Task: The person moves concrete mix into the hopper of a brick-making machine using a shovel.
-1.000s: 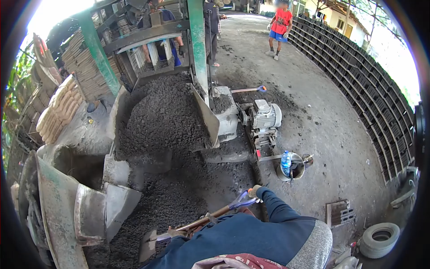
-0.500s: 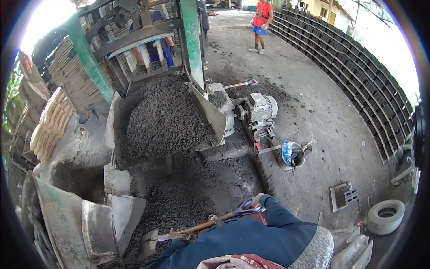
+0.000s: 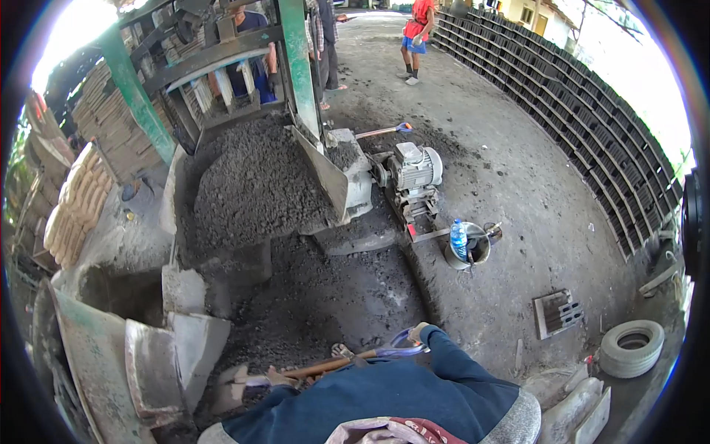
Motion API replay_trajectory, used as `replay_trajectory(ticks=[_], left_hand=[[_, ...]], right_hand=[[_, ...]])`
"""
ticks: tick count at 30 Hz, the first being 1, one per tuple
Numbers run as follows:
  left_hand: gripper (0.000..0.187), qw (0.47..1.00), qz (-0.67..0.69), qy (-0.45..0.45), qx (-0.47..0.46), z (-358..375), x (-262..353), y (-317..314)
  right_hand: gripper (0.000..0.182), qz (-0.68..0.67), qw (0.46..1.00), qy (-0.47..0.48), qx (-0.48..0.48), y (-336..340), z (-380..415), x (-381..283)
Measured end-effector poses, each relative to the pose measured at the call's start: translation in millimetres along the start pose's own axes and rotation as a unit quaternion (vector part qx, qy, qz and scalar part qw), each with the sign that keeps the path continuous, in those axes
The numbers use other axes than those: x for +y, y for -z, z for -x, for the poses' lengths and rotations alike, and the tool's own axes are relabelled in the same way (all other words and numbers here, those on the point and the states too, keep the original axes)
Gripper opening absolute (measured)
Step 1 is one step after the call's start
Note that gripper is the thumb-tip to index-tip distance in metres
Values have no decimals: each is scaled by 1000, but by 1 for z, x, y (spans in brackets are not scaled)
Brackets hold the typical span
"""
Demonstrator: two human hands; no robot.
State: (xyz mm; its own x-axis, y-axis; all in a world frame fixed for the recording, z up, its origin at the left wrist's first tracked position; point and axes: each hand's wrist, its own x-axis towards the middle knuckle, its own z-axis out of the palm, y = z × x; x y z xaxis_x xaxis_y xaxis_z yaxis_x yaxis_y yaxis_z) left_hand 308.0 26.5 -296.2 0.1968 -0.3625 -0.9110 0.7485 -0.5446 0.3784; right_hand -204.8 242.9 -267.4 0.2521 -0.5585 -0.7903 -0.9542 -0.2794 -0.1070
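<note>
A shovel (image 3: 316,368) with a wooden shaft and a blue-purple D-shaped handle lies across in front of my body. My right hand (image 3: 419,333) grips the D-handle at its upper right end. Low on the shaft, close to the blade (image 3: 229,391), my left hand (image 3: 280,377) is wrapped round it, partly hidden by my sleeve. The blade is over dark, crumbly material on the floor at the lower left. A large heap of the same dark mix (image 3: 255,185) fills a metal hopper (image 3: 322,174) ahead.
An electric motor (image 3: 418,169) stands right of the hopper, with a bucket (image 3: 479,255) holding a blue bottle (image 3: 458,239) nearby. Curved metal sheets (image 3: 151,370) stand at left. A tyre (image 3: 631,348) lies at right. Stacked blocks (image 3: 562,111) line the right side; several people stand beyond.
My view has shifted, so the scene sits slightly left and higher. Both hands stay on the shovel, which has moved a little left. People behind the frame are more visible.
</note>
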Motion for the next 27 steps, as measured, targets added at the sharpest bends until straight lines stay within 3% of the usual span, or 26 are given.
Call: replay_trajectory(ticks=[4, 6, 8, 10, 11, 12, 13, 14, 16, 18, 21, 24, 25, 27], left_hand=[[51, 995, -4, 90, -46, 46, -11, -9], [48, 993, -14, 57, -101, 77, -25, -12], [41, 994, -19, -16, -102, 91, -41, -24], [35, 987, -5, 40, -154, 131, -48, -41], [32, 985, -11, 39, -166, 162, -53, -52], [29, 983, -18, 39, -179, 192, -58, -63], [27, 977, -34, 39, -208, 215, -64, -73], [26, 969, -52, 39, -238, 234, -69, -83], [24, 940, -79, 43, -330, 267, -77, -100], [26, 893, -122, 55, -429, 281, -85, -118], [22, 833, -173, 68, -521, 325, -94, -149], [20, 788, -196, 86, -577, 338, -110, -176], [19, 785, -199, 90, -579, 335, -118, -182], [18, 794, -215, 92, -561, 339, -132, -189]], right_hand=[[38, -118, 989, -90, -3, -18, 29, -3], [41, -174, 971, -163, -7, -34, 42, -8], [41, -334, 911, -243, -23, -27, 88, -23], [41, -333, 906, -259, -39, -60, 97, -26], [39, -195, 965, -176, 18, -107, 91, -21], [35, -143, 980, -107, 93, -200, 55, -8], [34, -559, 796, -234, 14, -162, 93, -34], [33, -805, 427, -404, 77, -85, 154, -73], [37, -578, 722, -369, 91, -161, 153, -69], [27, -415, 867, -251, 113, -200, 157, -79], [28, -728, 602, -296, 140, -189, 183, -120], [30, -898, 319, -280, 112, -242, 156, -130], [36, -825, 476, -291, 88, -188, 191, -147], [41, -717, 619, -311, 83, -210, 183, -154]])
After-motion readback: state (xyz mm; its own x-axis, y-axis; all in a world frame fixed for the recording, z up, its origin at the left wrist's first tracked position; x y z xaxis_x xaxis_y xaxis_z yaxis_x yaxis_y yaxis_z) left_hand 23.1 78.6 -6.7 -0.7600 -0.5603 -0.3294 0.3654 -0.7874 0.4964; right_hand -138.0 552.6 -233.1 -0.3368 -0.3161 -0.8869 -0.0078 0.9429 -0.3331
